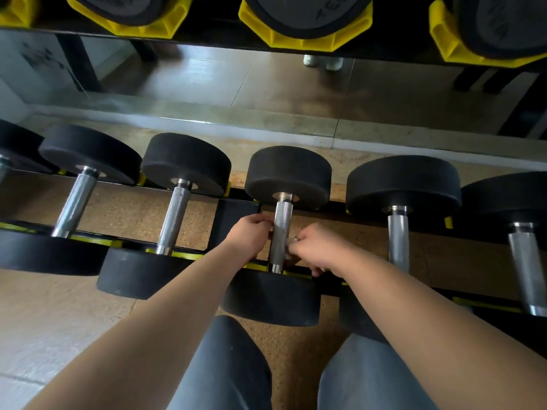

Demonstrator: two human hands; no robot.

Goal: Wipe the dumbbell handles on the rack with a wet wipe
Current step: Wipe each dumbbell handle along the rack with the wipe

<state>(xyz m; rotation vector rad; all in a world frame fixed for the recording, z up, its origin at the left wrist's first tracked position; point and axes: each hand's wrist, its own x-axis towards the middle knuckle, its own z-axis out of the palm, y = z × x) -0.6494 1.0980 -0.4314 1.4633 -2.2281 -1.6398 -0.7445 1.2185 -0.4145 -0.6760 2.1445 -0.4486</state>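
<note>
At the middle of the lower tier, the right hand [318, 248] has its fingers bunched, pinching a small whitish wad, the wet wipe [291, 241], against the right flank of a handle [281, 223]. Opposite it, the left hand [250, 232] curls its fingers round the same handle from the left side. The handle is a straight steel bar, cross-hatched with fine knurling and smooth at its chrome collars. It joins two thick, matte black rubber discs, the far head [288, 173] and the near head [272, 300], so the dumbbell lies with its length running away from the person.

Neighbouring dumbbells [174, 214] of the same build sit to either side, on a black rack [233, 220] with yellow strips along its rails.

Below the rails lies a speckled, cork-coloured mat [133, 208]; pale tiles [44, 321] adjoin it at the left. Grey-trousered knees [231, 365] rest near the rack. Behind, a mirror [207, 84] runs along the wall (it reflects brown flooring and a pair of white shoes).

Overhead, angular yellow plastic cradles [305, 37] each hold a larger black dumbbell head [307, 13].
</note>
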